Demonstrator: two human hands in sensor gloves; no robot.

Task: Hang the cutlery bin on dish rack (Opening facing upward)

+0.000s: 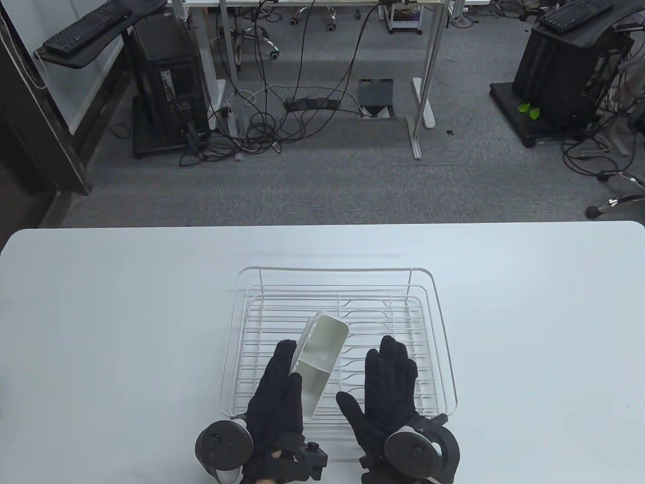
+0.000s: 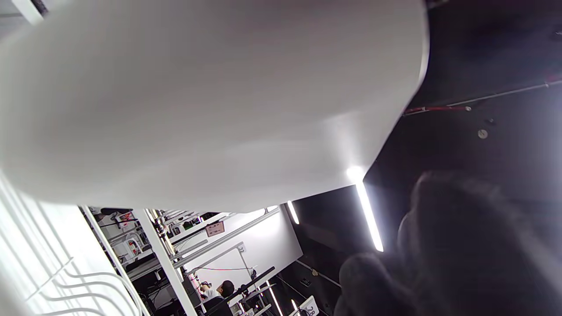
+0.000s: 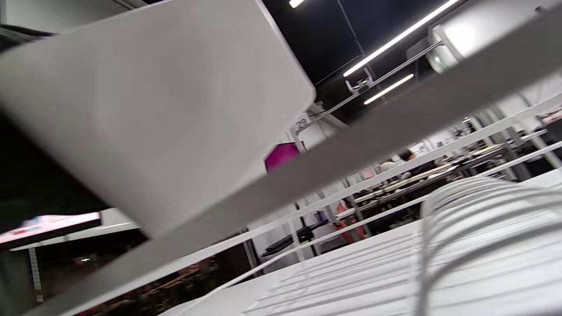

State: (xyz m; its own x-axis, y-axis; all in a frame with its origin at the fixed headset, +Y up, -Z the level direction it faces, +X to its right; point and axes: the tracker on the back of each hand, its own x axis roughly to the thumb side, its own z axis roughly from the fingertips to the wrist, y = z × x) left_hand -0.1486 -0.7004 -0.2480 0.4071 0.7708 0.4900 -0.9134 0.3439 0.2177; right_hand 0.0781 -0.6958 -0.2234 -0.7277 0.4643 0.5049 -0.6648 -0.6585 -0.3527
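One rack, one bin, two gloved hands on one table

On the one white table [image 1: 126, 312] sits one white wire dish rack [image 1: 433, 322] and, above its near part, one white cutlery bin [image 1: 320, 363] showing two compartments at its opening; two black-gloved hands are there, one left hand [image 1: 274, 403] and one right hand [image 1: 388, 393], each carrying one tracker; beyond the table, two black keyboards rest on two stands

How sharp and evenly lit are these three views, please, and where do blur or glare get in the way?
Table view: sharp, evenly lit, soft shadows; cutlery bin and dish rack are crisp. Left wrist view: the bin fills the frame out of focus, glove fingers blurred, ceiling strip lights glare. Right wrist view: the near rack wire and bin are blurred.
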